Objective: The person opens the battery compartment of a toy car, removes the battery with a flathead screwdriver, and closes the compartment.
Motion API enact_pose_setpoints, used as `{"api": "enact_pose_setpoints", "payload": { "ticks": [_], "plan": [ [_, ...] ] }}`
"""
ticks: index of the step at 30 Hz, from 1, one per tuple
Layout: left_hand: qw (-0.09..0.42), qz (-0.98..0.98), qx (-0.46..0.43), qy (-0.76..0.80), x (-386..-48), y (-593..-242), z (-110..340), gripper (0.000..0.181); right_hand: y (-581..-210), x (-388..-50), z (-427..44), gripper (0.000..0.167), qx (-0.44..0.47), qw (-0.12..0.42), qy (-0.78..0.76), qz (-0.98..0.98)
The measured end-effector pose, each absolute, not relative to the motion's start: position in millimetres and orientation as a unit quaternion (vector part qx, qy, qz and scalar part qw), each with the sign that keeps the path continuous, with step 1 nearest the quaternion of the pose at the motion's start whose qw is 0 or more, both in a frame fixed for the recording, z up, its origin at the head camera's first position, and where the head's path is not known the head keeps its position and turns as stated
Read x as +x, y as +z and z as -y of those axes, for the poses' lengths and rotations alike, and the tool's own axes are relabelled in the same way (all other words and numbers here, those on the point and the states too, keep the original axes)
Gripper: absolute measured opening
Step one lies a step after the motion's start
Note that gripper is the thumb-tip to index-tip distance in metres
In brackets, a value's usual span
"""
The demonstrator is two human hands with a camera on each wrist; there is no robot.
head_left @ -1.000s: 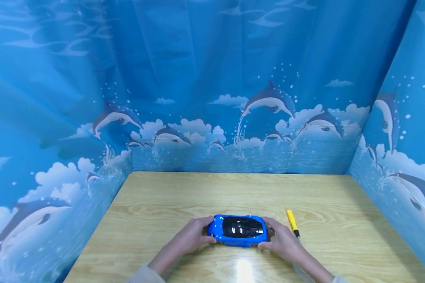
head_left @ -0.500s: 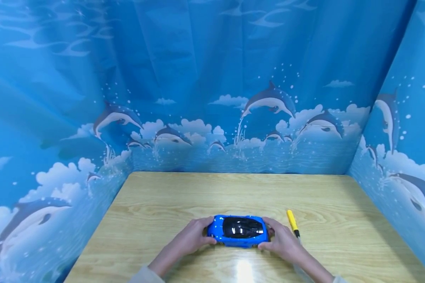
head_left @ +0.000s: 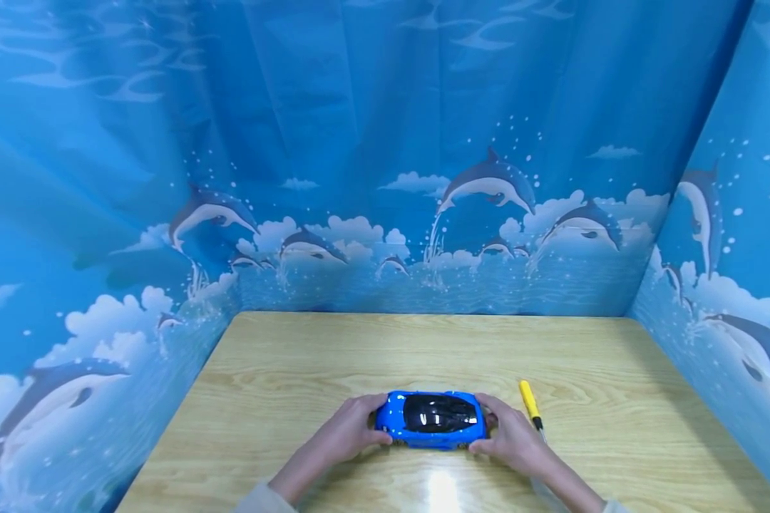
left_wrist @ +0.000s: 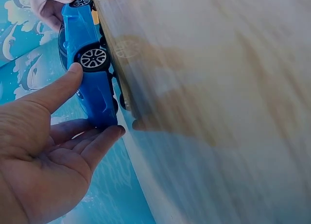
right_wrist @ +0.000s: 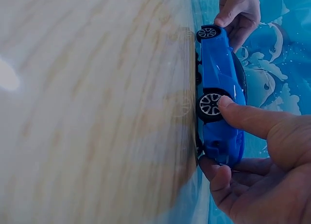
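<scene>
A blue toy car (head_left: 433, 419) with a black roof and silver-spoked wheels sits sideways at the front middle of the table. My left hand (head_left: 348, 429) holds its left end, the thumb near one wheel and the fingers around the end, as the left wrist view shows. At the other end my right hand (head_left: 512, 436) grips the car, its thumb on the wheel (right_wrist: 211, 104) and its fingers curled at the end. The wheels appear at or very near the tabletop. The car's far side is hidden in the wrist views.
Just right of my right hand lies a screwdriver (head_left: 529, 400) with a yellow and black handle, its shaft partly behind the wrist. The wood-grain table (head_left: 282, 356) is bordered by a blue dolphin-print curtain (head_left: 359, 142) at the back and both sides.
</scene>
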State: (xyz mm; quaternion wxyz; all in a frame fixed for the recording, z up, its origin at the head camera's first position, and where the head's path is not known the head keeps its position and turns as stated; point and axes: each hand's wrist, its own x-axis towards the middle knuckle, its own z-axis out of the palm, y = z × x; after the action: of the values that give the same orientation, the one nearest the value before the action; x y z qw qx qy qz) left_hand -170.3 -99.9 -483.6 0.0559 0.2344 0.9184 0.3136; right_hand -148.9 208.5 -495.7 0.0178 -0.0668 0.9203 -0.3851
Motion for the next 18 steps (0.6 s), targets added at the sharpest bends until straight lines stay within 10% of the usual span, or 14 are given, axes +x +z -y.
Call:
{"api": "enact_pose_setpoints", "payload": {
  "ticks": [18],
  "plan": [
    [0.07, -0.916, 0.215, 0.331, -171.3, -484.8, 99.1, 0.074, -491.2, -150.6, -212.1, 0.092, -0.088, 0.026, -0.4, -0.912]
  ]
}}
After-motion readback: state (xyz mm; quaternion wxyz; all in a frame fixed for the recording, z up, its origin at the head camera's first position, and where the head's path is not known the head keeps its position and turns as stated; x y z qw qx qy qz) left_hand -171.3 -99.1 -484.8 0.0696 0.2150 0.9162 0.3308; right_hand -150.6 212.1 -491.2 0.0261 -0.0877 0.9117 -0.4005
